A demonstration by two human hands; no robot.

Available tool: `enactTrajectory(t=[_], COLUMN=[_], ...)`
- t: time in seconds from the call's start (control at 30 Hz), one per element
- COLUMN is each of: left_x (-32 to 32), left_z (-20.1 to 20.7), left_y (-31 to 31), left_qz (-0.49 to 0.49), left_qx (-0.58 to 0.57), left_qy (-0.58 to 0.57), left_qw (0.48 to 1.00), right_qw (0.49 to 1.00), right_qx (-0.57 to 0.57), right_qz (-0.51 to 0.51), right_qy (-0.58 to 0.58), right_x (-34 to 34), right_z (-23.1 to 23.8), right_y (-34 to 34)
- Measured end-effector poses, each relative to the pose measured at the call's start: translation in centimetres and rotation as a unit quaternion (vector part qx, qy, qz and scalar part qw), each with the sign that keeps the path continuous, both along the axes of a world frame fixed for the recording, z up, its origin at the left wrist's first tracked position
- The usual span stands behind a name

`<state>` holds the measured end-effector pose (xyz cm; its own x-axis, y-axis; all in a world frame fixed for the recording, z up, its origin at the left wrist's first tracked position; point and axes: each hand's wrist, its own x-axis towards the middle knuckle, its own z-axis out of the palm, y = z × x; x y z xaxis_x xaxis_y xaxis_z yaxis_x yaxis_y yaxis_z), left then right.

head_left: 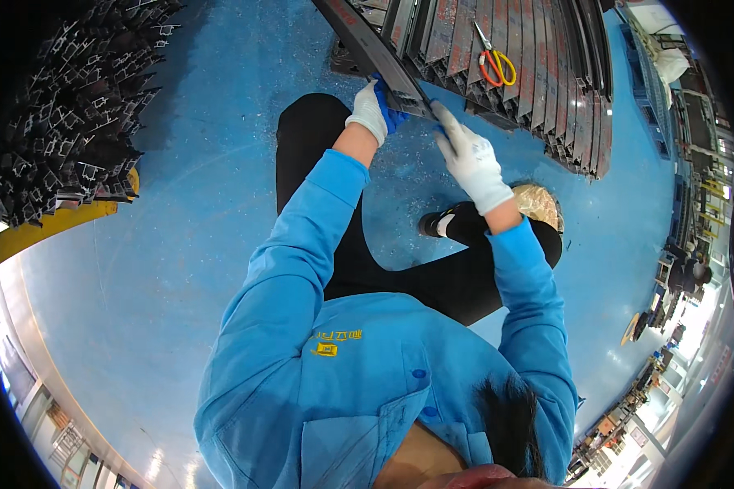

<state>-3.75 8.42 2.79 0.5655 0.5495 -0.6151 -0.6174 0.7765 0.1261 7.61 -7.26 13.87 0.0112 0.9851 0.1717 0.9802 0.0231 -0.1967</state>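
Note:
A long dark metal profile (pixel 381 61) slants down from the top edge to the space between my two gloved hands. My left hand (pixel 371 114), in a white glove with blue at the fingers, is closed round its underside near the lower end. Some of its fingers are hidden behind the profile. My right hand (pixel 471 159), also in a white glove, has its fingers stretched and apart. One fingertip touches the profile's edge by that end, while the thumb stays off it.
Right of the profile lies a stack of similar profiles (pixel 538 81), with scissors (pixel 497 67) with red and yellow handles on top. At left, many dark profiles (pixel 73 122) are piled above a yellow curved support (pixel 57 226). The blue floor (pixel 171 269) carries small bright specks.

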Motion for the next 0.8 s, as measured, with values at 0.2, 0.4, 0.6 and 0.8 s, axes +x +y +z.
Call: enactTrajectory(t=[0.2,0.4,0.6,0.8], left_x=[0.4,0.7,0.3,0.6], left_z=[-1.3,-0.2,-1.8,-1.1], left_y=[0.2,-0.3,0.1,-1.0], left_qz=[0.016,0.034,0.023,0.016], left_qx=[-0.007,-0.019,-0.008,0.040], left_qy=[-0.034,0.003,-0.054,-0.096], left_qw=[0.999,0.999,0.998,0.994], right_qw=[1.000,0.998,0.993,0.975], right_qx=[-0.007,-0.010,0.002,-0.049], right_qz=[0.004,-0.022,-0.009,-0.114], right_qy=[-0.011,0.059,0.115,0.185], right_x=[-0.1,-0.1,0.6,-1.0], right_z=[-0.3,-0.6,0.5,1.1], right_y=[-0.7,1.0,-2.0,0.5])
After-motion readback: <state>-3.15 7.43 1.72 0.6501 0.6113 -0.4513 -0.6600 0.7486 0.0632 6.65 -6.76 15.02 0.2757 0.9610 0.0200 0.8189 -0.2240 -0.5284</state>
